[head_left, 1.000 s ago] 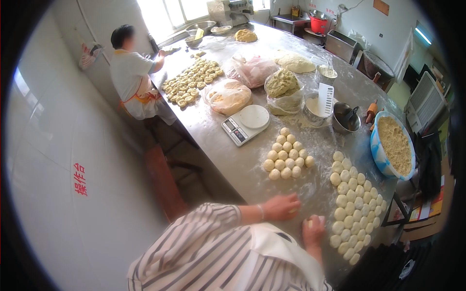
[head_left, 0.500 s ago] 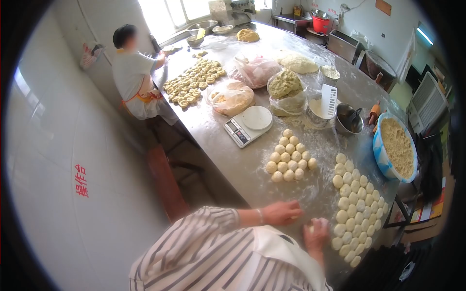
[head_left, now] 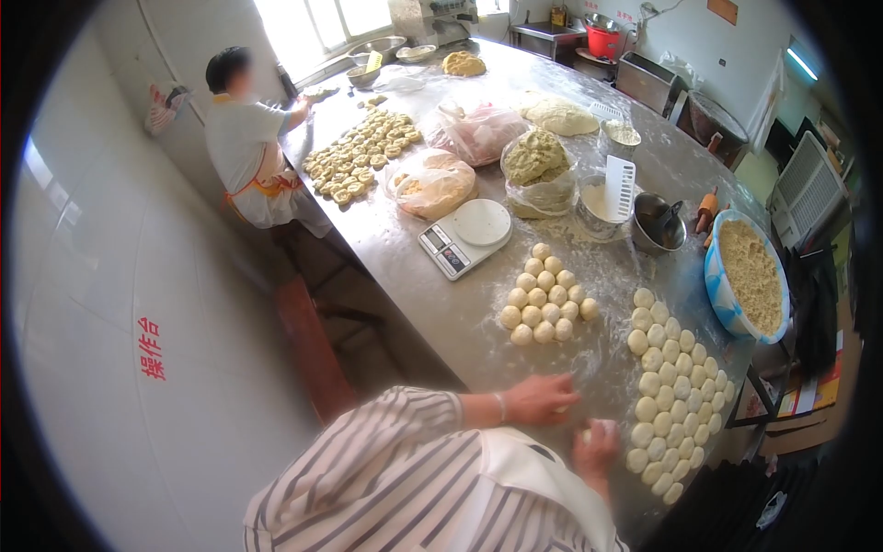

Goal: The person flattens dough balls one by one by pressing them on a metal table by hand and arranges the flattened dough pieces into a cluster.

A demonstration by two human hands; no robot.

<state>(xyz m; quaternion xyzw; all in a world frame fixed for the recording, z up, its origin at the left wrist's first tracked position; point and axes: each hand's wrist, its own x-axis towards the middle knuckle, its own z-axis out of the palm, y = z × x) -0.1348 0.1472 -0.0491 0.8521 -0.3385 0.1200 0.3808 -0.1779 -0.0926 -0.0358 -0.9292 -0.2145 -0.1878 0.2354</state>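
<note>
My left hand (head_left: 543,399), fingers curled, is low over the steel table, with a bit of pale dough showing at its fingertips. Close by on the right, my right hand (head_left: 596,446) is closed around another pale lump of dough, mostly hidden by the fingers. Beyond them sits a triangular cluster of round dough balls (head_left: 549,296). Flattened dough rounds (head_left: 674,396) lie in rows just right of my right hand.
A kitchen scale (head_left: 466,237), bagged dough (head_left: 537,166), metal bowls (head_left: 658,224) and a blue-white basin of crumbly filling (head_left: 750,276) stand on the floured table (head_left: 414,304). Another person (head_left: 253,147) works at the far left beside shaped pieces (head_left: 359,156). A red bench (head_left: 317,350) stands left.
My left hand has shifted slightly right and up, while my right hand stays nearly in place. The whole view has moved slightly.
</note>
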